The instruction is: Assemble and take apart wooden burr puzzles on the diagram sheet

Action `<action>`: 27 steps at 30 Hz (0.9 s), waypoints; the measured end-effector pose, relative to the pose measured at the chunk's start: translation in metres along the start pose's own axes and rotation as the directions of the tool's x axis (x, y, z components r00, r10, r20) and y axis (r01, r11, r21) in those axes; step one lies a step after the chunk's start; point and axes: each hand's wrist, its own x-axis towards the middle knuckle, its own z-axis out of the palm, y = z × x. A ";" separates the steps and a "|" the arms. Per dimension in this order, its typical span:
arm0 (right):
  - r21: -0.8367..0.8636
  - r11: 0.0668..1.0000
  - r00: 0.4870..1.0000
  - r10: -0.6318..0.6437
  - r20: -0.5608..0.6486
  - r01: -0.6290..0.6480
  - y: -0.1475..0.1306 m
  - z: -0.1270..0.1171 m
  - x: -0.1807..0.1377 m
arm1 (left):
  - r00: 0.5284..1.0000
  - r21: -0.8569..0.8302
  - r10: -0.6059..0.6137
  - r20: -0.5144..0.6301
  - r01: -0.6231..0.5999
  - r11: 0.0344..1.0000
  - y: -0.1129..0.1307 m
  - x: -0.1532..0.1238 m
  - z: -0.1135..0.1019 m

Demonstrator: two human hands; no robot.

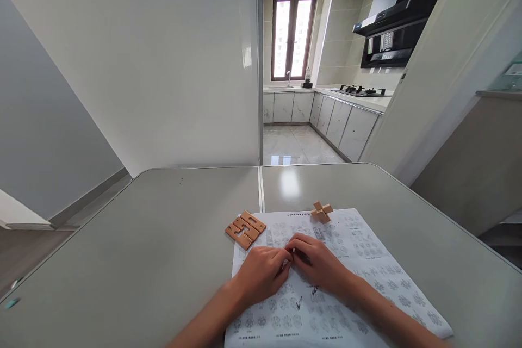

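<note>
My left hand (263, 271) and my right hand (316, 261) meet over a printed paper sheet (391, 266). Their fingers are curled closed, with the fingertips touching or nearly so. Whatever may be between the fingertips is hidden. Just beyond my left hand lies a flat wooden puzzle (244, 230) of slotted, numbered pieces, partly over the sheet's upper left corner. Farther off, past my right hand, a small wooden interlocking cross puzzle (322, 212) stands at the sheet's top edge. Rows of small diagrams and some black pen marks cover the paper.
A grey table (134, 250) with a pale seam down its middle carries everything. Behind it rises a white wall (183, 65). To the right, a doorway opens on a kitchen with a gas hob (361, 91) and a black range hood (395, 24).
</note>
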 end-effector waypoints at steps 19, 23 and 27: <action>0.000 1.000 1.000 -0.019 -0.005 0.019 0.002 0.001 0.000 | 0.997 0.032 0.046 -0.057 -0.045 0.998 -0.002 0.000 0.004; -0.001 1.000 1.000 -0.020 -0.005 0.020 0.002 0.001 0.001 | 0.998 0.028 0.047 -0.050 -0.045 0.999 -0.003 0.001 0.003; -0.006 1.000 1.000 -0.020 -0.004 0.020 0.001 0.000 0.000 | 0.998 0.037 0.045 -0.048 -0.043 0.998 -0.003 0.000 0.003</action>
